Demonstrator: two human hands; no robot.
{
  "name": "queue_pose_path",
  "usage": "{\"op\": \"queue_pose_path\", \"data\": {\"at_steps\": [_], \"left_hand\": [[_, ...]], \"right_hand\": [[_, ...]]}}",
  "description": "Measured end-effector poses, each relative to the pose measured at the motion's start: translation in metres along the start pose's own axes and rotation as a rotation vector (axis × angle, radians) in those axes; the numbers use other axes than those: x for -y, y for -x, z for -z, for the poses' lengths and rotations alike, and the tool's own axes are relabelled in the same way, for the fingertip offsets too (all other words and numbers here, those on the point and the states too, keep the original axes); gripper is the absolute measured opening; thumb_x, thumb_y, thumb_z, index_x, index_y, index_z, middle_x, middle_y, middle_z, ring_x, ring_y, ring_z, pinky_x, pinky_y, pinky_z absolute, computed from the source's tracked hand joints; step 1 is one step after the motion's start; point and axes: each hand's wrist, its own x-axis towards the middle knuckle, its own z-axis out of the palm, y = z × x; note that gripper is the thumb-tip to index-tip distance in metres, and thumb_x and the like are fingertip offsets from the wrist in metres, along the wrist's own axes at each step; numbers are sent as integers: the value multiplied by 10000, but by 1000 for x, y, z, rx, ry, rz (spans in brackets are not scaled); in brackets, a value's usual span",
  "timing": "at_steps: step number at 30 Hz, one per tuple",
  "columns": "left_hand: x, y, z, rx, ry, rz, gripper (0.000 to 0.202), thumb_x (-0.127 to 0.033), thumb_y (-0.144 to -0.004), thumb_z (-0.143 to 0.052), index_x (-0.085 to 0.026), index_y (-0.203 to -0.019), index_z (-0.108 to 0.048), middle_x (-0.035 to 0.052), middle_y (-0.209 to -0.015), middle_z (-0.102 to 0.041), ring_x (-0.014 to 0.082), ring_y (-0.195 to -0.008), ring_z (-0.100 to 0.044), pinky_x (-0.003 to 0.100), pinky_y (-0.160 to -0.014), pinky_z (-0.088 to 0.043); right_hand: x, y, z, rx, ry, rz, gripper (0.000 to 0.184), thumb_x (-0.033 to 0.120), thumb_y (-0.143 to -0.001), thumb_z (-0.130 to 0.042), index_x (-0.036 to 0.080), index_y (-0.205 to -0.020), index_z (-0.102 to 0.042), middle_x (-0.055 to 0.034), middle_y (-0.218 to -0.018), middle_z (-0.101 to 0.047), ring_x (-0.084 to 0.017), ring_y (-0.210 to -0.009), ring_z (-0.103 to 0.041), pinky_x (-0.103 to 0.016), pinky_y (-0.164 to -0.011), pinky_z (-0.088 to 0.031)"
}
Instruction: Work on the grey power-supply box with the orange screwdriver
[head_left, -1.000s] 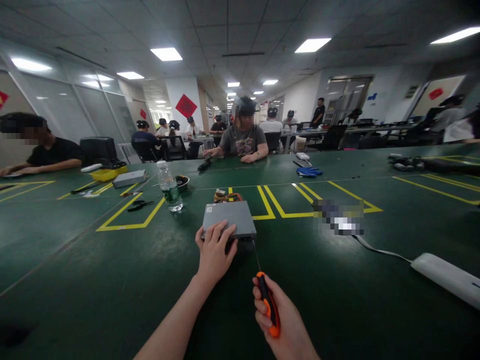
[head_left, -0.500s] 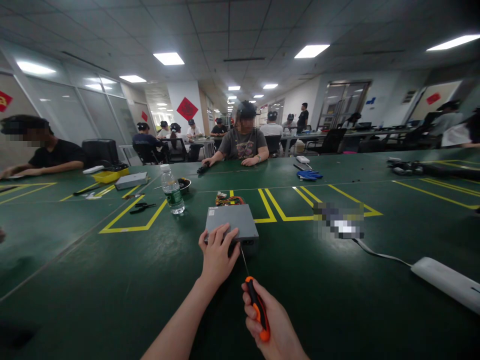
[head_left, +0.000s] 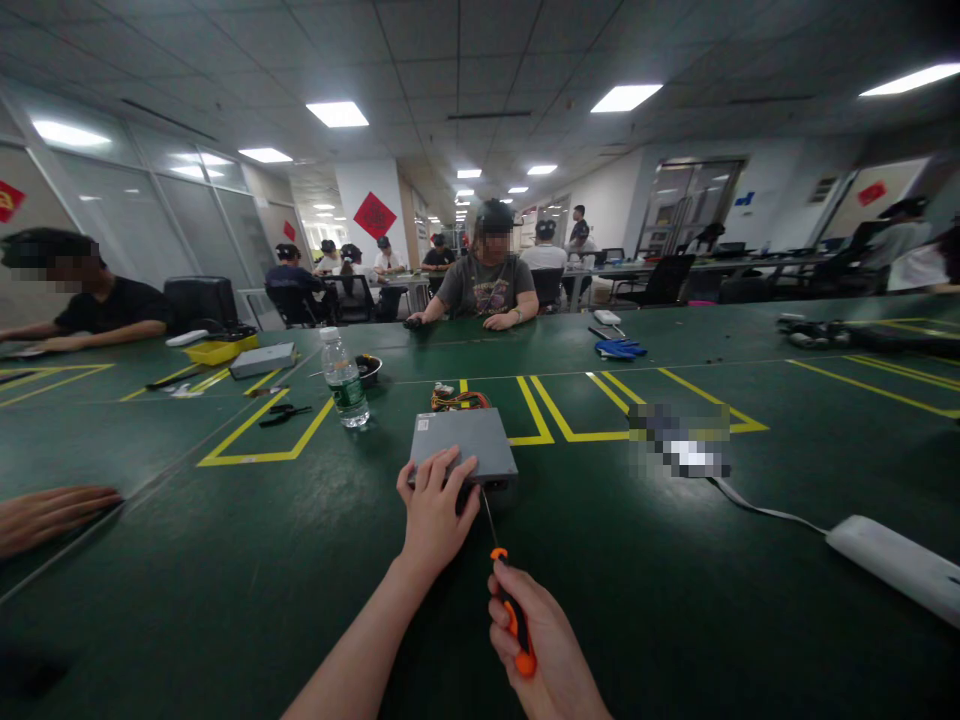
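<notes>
A grey metal computer power supply [head_left: 471,440] lies flat on the green table in front of me, its bundle of coloured wires [head_left: 459,399] at the far side. My left hand [head_left: 439,500] grips its near left part, fingers spread over the top and thumb at the near edge. In my right hand [head_left: 536,625] is a screwdriver [head_left: 511,610] with an orange and black handle, the fingers wrapped round it. Its thin shaft slants up to the near face of the power supply, beside my left thumb. Whether the tip touches a screw is too small to tell.
Left of the power supply stand a water bottle [head_left: 345,382] and a dark bowl [head_left: 367,371]. Black pliers [head_left: 283,414] lie farther left. A co-worker's hand [head_left: 56,515] rests at the left edge. To the right are blue gloves [head_left: 621,349] and a white power strip [head_left: 896,565].
My right hand has turned slightly around the screwdriver handle, covering more of it. My left hand and the power supply have stayed put. A co-worker's hand has come in from the left.
</notes>
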Motion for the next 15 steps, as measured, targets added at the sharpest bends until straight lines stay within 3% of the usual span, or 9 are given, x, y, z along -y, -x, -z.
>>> {"op": "queue_pose_path", "data": {"at_steps": [4,8,13,15], "left_hand": [[0,0,0,11,5,5,286,-294,-815,-522,-305,-1097,-563,42,-1203,-552,242,-1127,-461,484,-983,-203],[0,0,0,13,9,9,286,-293,-817,-518,-305,-1100,-560,43,-1207,-550,244,-1131,-457,488,-987,-193],[1,0,-1,10,15,2,294,-297,-812,-524,-303,-1105,-560,50,-1209,-550,249,-1130,-455,493,-983,-188],[1,0,-1,13,12,6,290,-300,-816,-519,-303,-1103,-560,49,-1210,-550,248,-1132,-454,491,-983,-188]], "right_hand": [[3,5,-7,-55,-85,-69,144,265,-807,-595,125,-822,-569,-16,-648,-565,-41,-448,-480,-116,-360,-329],[7,8,-13,-57,-116,-141,195,271,-875,-493,94,-885,-573,-14,-617,-553,-40,-416,-467,-117,-335,-305],[9,10,-16,-8,-113,-137,212,257,-881,-483,121,-727,-537,21,-511,-491,-4,-314,-298,-106,-293,-201],[10,11,-16,-22,-131,-134,211,214,-877,-487,125,-689,-519,25,-501,-482,-4,-320,-311,-101,-300,-213]]}}
